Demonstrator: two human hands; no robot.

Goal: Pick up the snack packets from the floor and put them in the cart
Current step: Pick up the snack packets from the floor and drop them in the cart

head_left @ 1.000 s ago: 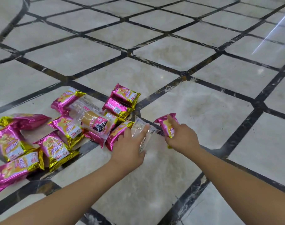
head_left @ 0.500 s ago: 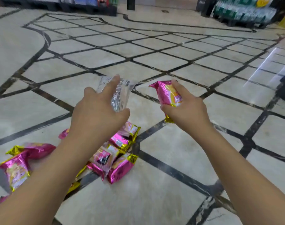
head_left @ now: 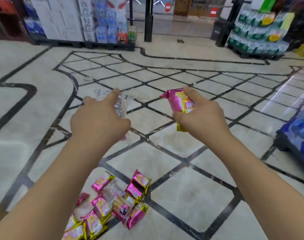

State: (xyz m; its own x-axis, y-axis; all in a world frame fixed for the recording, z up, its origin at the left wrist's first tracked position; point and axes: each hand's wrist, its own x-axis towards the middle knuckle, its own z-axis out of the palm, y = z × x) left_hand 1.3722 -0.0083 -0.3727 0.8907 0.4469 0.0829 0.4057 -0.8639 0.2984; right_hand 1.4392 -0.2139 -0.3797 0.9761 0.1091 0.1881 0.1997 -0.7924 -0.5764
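In the head view, the left hand [head_left: 99, 122] grasps a clear packet [head_left: 121, 106] and the right hand [head_left: 201, 116] grasps a pink packet [head_left: 179, 102], both raised beyond the pile [head_left: 113, 203] on the floor [head_left: 191, 193]; no cart shows, so most work seems left.

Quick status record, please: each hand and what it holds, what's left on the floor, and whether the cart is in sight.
left hand: grips clear packet, raised off the floor
right hand: grips pink packet, also raised
pile: pink-and-gold packets with some clear ones, on the floor between the forearms, near the bottom edge
cart: not in view
task state: two packets in hand, neither placed yet; pile not yet collected
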